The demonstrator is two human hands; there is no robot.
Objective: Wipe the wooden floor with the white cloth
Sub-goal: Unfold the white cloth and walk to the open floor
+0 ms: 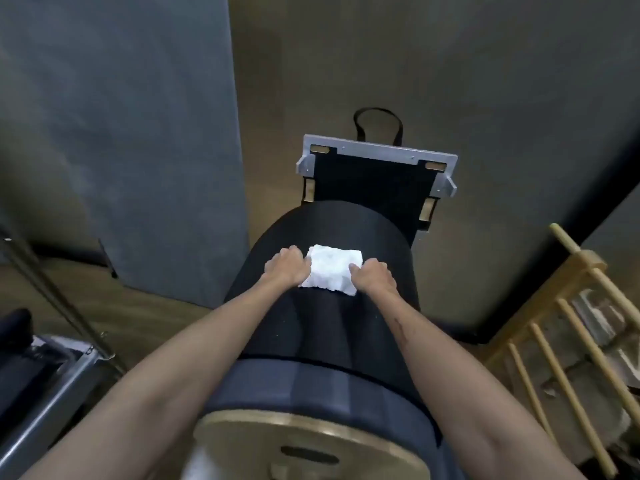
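A folded white cloth [331, 269] lies on top of a dark padded barrel-shaped cushion [381, 244] in the middle of the view. My left hand [285, 266] grips the cloth's left edge with curled fingers. My right hand [374, 280] grips its right lower edge the same way. Both arms reach forward over the cushion. The brown wooden floor [485, 81] spreads beyond and around the equipment, well below the cloth.
A grey metal frame with a black pad and strap loop [379, 161] stands past the cushion. A grey mat [121, 133] covers the floor at left. Wooden ladder rungs [571, 323] rise at right. A metal-framed machine [45, 368] sits at lower left.
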